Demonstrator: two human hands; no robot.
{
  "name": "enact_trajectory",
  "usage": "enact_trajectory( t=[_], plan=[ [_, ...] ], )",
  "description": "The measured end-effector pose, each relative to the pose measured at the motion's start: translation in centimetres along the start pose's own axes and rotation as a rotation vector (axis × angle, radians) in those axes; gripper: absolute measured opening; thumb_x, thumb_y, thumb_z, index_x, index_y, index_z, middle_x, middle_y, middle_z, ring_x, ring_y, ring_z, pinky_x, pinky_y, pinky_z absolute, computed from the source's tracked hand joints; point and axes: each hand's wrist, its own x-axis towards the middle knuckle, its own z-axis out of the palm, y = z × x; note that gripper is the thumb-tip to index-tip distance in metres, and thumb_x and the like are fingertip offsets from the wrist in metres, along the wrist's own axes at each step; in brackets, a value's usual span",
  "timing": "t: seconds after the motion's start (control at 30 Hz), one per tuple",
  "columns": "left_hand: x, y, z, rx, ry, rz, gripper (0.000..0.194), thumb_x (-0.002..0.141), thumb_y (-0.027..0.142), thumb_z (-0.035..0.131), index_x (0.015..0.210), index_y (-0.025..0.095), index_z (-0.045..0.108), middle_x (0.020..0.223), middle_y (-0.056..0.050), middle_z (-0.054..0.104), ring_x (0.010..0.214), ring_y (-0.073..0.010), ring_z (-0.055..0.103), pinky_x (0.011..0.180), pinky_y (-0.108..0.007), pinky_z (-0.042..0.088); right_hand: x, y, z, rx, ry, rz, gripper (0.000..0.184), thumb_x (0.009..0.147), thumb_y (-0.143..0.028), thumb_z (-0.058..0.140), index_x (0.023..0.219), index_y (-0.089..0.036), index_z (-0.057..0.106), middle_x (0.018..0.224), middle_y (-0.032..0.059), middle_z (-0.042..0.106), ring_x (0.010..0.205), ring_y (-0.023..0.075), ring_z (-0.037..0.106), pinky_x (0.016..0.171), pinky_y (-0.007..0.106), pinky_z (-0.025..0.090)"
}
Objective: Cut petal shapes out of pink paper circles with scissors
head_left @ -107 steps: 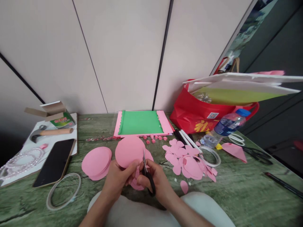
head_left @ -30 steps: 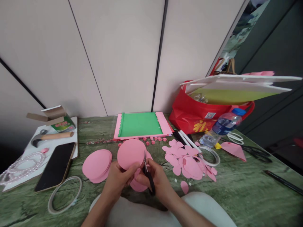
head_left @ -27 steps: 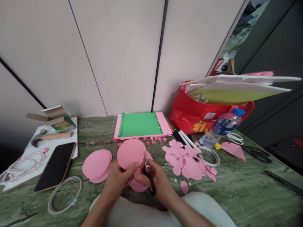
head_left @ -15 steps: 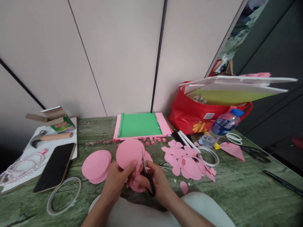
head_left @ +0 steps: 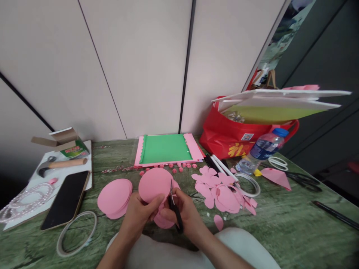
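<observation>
Here's the pink disc (head_left: 155, 185) just beyond the fingertips, pinched by the left hand (head_left: 142, 211), the right hand (head_left: 185, 212) gripping scissors (head_left: 177, 215) at its edge—apparently trimming, which calls for steady paper and small snips—with stacked discs (head_left: 113, 197) left of the grip.

My bare left forearm (head_left: 115, 249) and bare right forearm (head_left: 223, 251) slant inward and forward, bringing my two hands just beside each other in front of me. My left hand (head_left: 140, 210) pinches: its thumb (head_left: 156, 203) lies extended on top, angled forward and right, and the other fingers curl beneath, partly hidden. My right hand (head_left: 186, 210) grips with bent fingers, its thumb (head_left: 167, 214) pointing across toward the left. My wrists sit well apart.
</observation>
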Motion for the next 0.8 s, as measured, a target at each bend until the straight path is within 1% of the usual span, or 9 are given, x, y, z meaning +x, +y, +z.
enact_trajectory(
  t=[0.17,0.27,0.4,0.53,0.7,0.8],
  plan=[
    [0.06,0.01,0.03,0.001,0.004,0.01,0.042,0.061,0.04,0.063,0.034,0.016,0.043,0.029,0.005,0.035,0.032,-0.0053,0.028,0.035,-0.02,0.02,0.06,0.05,0.05,-0.013,0.002,0.017,0.041,0.051,-0.031,0.079,0.07,-0.02,0.044,0.052,-0.008,0.045,0.046,0.0062,0.033,0.042,0.018,0.025],
    [0.15,-0.05,0.06,-0.007,0.021,0.003,0.043,0.06,0.041,0.063,0.033,0.016,0.04,0.029,0.005,0.033,0.032,-0.0049,0.026,0.035,-0.021,0.018,0.09,0.13,0.0,-0.008,0.023,0.047,0.042,0.049,-0.03,0.079,0.071,-0.019,0.046,0.051,-0.0082,0.045,0.046,0.0059,0.033,0.041,0.017,0.025],
    [0.3,-0.12,0.08,-0.027,0.033,0.0,0.042,0.059,0.041,0.063,0.034,0.016,0.041,0.03,0.006,0.033,0.032,-0.0046,0.025,0.035,-0.02,0.017,0.04,0.08,-0.02,-0.037,0.045,0.079,0.04,0.05,-0.033,0.078,0.07,-0.018,0.047,0.049,-0.0083,0.046,0.044,0.0054,0.034,0.04,0.017,0.027],
    [0.27,-0.14,0.1,-0.049,0.016,0.022,0.043,0.061,0.041,0.063,0.034,0.016,0.04,0.03,0.006,0.033,0.032,-0.0042,0.026,0.036,-0.02,0.017,-0.01,0.01,0.03,-0.07,0.058,0.104,0.039,0.053,-0.04,0.074,0.071,-0.018,0.047,0.046,-0.0072,0.049,0.04,0.0063,0.039,0.04,0.018,0.032],
    [0.06,0.05,0.2,-0.133,-0.029,-0.009,0.041,0.065,0.044,0.061,0.04,0.015,0.046,0.034,0.004,0.041,0.029,-0.0062,0.034,0.032,-0.019,0.02,-0.1,-0.19,0.25,-0.037,0.051,0.116,0.041,0.051,-0.041,0.076,0.069,-0.018,0.047,0.044,-0.0071,0.05,0.037,0.0071,0.042,0.037,0.018,0.033],
    [0.14,0.05,0.2,-0.153,-0.008,-0.006,0.04,0.065,0.045,0.062,0.042,0.014,0.048,0.035,0.004,0.043,0.029,-0.0064,0.036,0.032,-0.019,0.022,-0.21,-0.51,0.47,-0.014,0.034,0.112,0.041,0.049,-0.039,0.077,0.066,-0.019,0.046,0.044,-0.0075,0.05,0.037,0.0072,0.042,0.037,0.019,0.034]
  ],
)
